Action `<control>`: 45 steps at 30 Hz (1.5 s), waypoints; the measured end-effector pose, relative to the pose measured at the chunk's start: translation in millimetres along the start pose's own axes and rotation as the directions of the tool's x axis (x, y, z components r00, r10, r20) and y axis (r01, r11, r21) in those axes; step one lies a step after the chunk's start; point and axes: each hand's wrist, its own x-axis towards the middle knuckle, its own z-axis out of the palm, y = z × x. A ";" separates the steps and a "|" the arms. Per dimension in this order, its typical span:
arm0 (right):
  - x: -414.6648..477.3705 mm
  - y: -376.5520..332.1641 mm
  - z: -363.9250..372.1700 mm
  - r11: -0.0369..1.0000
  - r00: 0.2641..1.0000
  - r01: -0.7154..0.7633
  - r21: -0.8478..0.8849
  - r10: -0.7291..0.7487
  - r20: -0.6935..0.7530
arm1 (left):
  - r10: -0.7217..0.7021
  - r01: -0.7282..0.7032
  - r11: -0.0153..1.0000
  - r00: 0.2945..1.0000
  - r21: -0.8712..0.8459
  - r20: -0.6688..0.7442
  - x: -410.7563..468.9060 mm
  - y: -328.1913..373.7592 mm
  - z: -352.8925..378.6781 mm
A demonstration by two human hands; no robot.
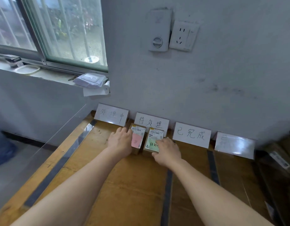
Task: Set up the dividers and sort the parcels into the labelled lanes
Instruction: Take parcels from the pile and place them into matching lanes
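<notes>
Left of the 待处理 sign, a clear divider panel stands along the edge of the table. The 处理中 sign leans on the wall between that panel and the landmark.

Just in front of the landmark sign and a little to its left, the person's left hand holds the pink-note parcel, with its fingers curled along the parcel's left side. Directly in front of the sign lies the green-note parcel, just beside the pink one. The right hand grips it, fingers spread over the note and thumb hooked at the near edge. Right of the landmark stand the 已完成 sign and a glare-washed fourth sign.

The far ends of both parcels sit close under the landmark sign, so a push forward would likely tip it. The parcels are almost touching, so sliding one could drag the other askew. The pink note's writing is too small to read, and its parcel may be in the wrong lane.

Each parcel's long axis runs from the person toward the wall. The shipping labels are at the far end and the coloured notes at the near end, with the green note's writing upright to the person.
</notes>
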 end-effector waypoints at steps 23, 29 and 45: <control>-240.1 79.2 -76.6 0.938 0.948 -0.307 -0.164 0.285 -0.145 | 0.376 -0.376 0.926 0.922 0.025 -0.087 -148.5 109.6 -74.6; -300.7 111.0 -72.5 0.920 0.924 -0.370 -0.128 0.349 -0.158 | 0.480 -0.479 0.877 0.874 0.037 -0.067 -182.9 156.5 -81.1; -456.2 291.8 -76.8 0.844 0.844 -0.531 -0.075 0.519 -0.140 | 0.646 -0.653 0.755 0.756 -0.063 -0.106 -264.8 376.9 -65.8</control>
